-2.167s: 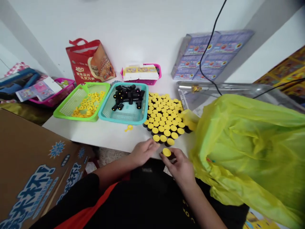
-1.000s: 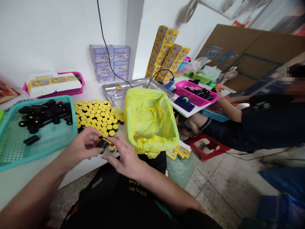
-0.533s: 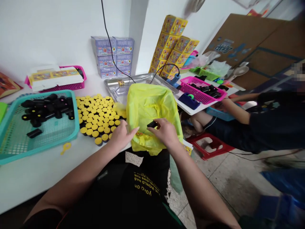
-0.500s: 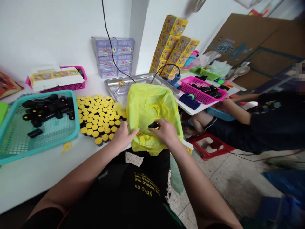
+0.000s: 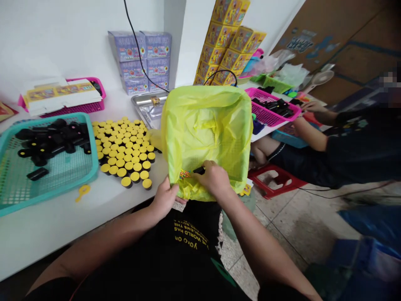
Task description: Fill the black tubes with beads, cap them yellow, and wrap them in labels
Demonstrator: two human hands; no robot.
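A large yellow plastic bag (image 5: 206, 129) stands at the table's right end, just in front of me. My left hand (image 5: 165, 198) is closed on the bag's near edge at the bottom left. My right hand (image 5: 213, 179) is closed on a small black cylinder (image 5: 198, 170), pressed against the bag's near side. To the left, many black cylinders with yellow caps (image 5: 123, 150) stand upright in rows on the white table (image 5: 78, 209).
A teal basket (image 5: 46, 171) holds loose black cylinders. A yellow ring piece (image 5: 80, 193) lies in front of it. A metal tray (image 5: 147, 108), purple boxes (image 5: 139, 58) and yellow boxes (image 5: 230, 42) stand behind. Another person's arm (image 5: 310, 125) reaches toward a pink basket (image 5: 271, 113) at right.
My left hand moved from the bag's side down to grip its near edge. My right hand with the black cylinder sank slightly lower on the bag. The view shifted closer.
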